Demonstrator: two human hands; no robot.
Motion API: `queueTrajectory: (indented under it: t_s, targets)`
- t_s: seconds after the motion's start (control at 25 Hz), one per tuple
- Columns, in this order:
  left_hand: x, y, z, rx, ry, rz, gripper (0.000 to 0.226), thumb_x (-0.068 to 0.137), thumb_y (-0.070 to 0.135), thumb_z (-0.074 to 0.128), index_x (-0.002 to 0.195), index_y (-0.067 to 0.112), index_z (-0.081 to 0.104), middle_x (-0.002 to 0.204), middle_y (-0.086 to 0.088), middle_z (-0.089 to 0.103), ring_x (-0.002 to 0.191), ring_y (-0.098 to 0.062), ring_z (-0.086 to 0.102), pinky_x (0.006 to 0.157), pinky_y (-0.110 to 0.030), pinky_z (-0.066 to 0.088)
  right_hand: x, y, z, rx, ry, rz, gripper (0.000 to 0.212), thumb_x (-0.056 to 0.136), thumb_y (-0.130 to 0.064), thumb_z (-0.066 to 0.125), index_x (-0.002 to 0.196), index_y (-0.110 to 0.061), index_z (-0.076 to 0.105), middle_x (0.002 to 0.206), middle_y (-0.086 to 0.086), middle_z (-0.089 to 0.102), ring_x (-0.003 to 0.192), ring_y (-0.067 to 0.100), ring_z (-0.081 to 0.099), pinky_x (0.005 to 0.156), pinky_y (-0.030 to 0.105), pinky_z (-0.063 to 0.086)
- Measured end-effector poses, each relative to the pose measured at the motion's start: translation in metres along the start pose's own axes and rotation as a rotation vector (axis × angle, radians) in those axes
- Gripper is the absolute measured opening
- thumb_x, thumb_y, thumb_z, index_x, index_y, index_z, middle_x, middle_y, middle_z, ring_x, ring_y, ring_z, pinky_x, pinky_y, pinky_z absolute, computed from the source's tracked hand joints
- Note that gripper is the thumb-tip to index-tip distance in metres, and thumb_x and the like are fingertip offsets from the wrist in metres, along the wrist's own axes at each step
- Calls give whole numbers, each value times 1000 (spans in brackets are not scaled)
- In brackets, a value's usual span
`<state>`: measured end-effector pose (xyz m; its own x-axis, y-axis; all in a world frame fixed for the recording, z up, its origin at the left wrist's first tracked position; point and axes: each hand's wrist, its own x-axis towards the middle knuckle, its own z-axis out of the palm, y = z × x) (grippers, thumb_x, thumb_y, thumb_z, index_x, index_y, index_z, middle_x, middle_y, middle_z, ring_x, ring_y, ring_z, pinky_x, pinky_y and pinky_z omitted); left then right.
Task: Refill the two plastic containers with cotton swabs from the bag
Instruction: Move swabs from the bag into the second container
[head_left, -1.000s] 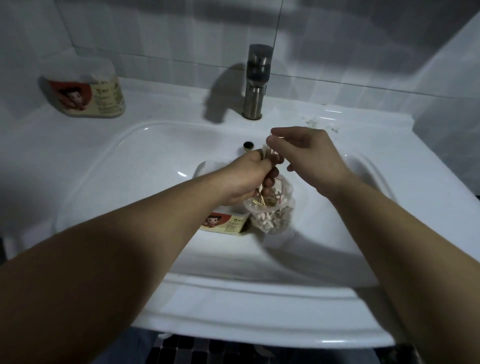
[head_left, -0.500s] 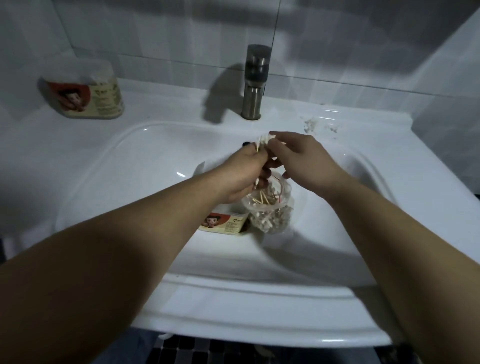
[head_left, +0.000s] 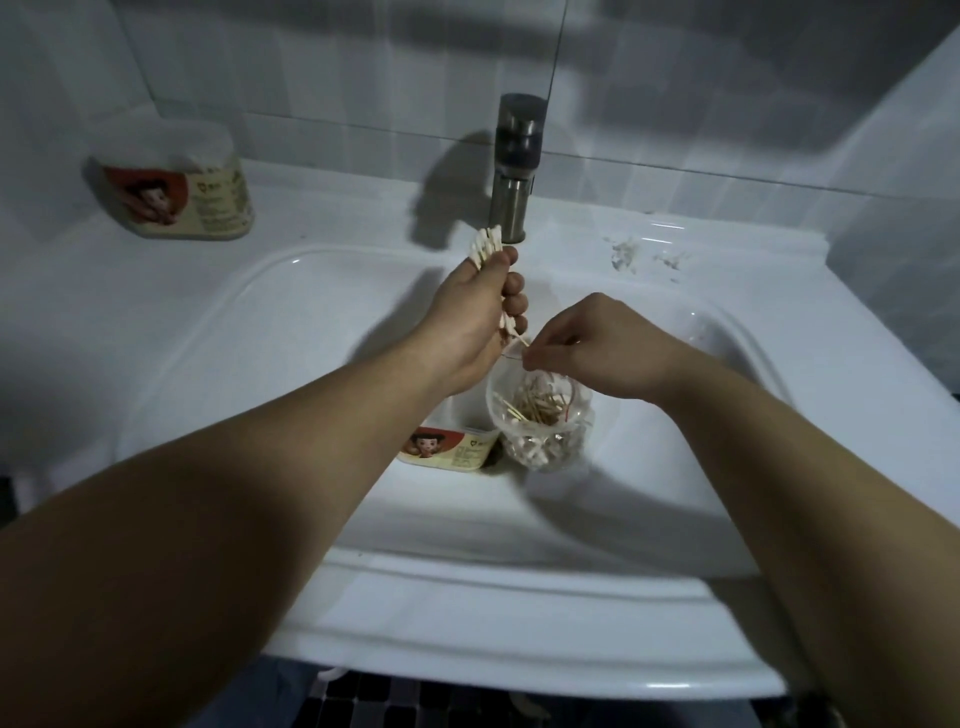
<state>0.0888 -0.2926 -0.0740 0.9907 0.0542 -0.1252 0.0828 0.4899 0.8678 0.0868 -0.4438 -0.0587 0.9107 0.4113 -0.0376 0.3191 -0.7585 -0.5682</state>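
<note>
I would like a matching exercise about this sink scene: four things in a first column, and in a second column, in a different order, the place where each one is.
Column 1
1. bundle of cotton swabs
2. single cotton swab
3. clear bag
4. farther labelled container

Column 2
A. on the counter, left, near the wall
B. gripped in the left hand
C. in the sink basin, beside the nearer labelled container
D. pinched by the right hand

Pairs: 1-B, 2-D, 3-C, 4-A
</note>
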Motion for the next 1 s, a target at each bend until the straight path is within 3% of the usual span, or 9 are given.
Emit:
queueTrajectory:
  t_s: [0.16,0.24,0.32,0.44,0.56,0.68,0.76,0.88,1.0]
  targets:
    - [0,1,-9,531,172,133,27,109,34,40,118,16,58,82,5,53,74,-15,51,72,-34,48,2,1,-3,54,120,46,20,87,-36,73,70,-26,77,66,-11,70,67,4,61,61,22,43]
    - [-5,0,-8,635,136,121,35,106,45,45,115,14,60,83,3,56,71,-15,52,68,-33,50,3,2,-3,122,210,51,23,89,-37,69,72,-23,77,70,-6,72,70,13,65,62,29,49]
    - [-9,-3,-5,659,26,93,32,103,49,51,100,19,61,79,4,57,66,-12,51,63,-31,48,1,1,-1,122,219,23,27,91,-36,67,70,-22,76,68,-5,72,64,16,64,62,33,50]
    - [-5,-10,-5,668,-89,42,26,104,42,52,100,19,63,82,3,64,72,-13,56,64,-31,47,-2,-2,1,95,184,-39,29,92,-34,66,66,-24,75,63,-12,69,55,4,54,55,22,42]
    - [0,-13,-8,627,-71,40,30,107,41,43,102,17,59,86,-5,65,80,-22,63,70,-38,51,-1,-3,0,110,132,-33,28,94,-37,64,72,-26,77,70,-14,74,66,7,66,63,24,52]
    - [3,-9,-8,511,23,61,26,110,33,39,100,15,55,82,-1,59,74,-18,60,72,-38,52,-1,1,-2,0,58,-13,19,89,-31,65,79,-28,80,75,-13,76,75,9,70,76,34,58]
    - [4,-7,-9,456,47,63,24,109,29,40,103,11,53,78,-1,50,64,-14,51,66,-33,51,-3,1,-1,-109,-68,-3,13,85,-27,68,88,-32,81,80,-14,76,70,0,67,71,27,55]
    - [1,-6,-8,462,16,54,19,107,28,42,101,13,51,71,1,41,55,-12,38,56,-27,47,-6,0,4,-228,-245,22,27,85,-35,71,112,-35,75,98,-10,74,57,2,63,63,24,56]
    - [-3,-7,-7,489,-47,29,16,107,27,44,98,17,52,73,2,41,57,-12,38,54,-25,45,-6,-2,9,-281,-256,-14,39,85,-40,73,124,-33,70,107,-9,73,80,10,69,76,29,59]
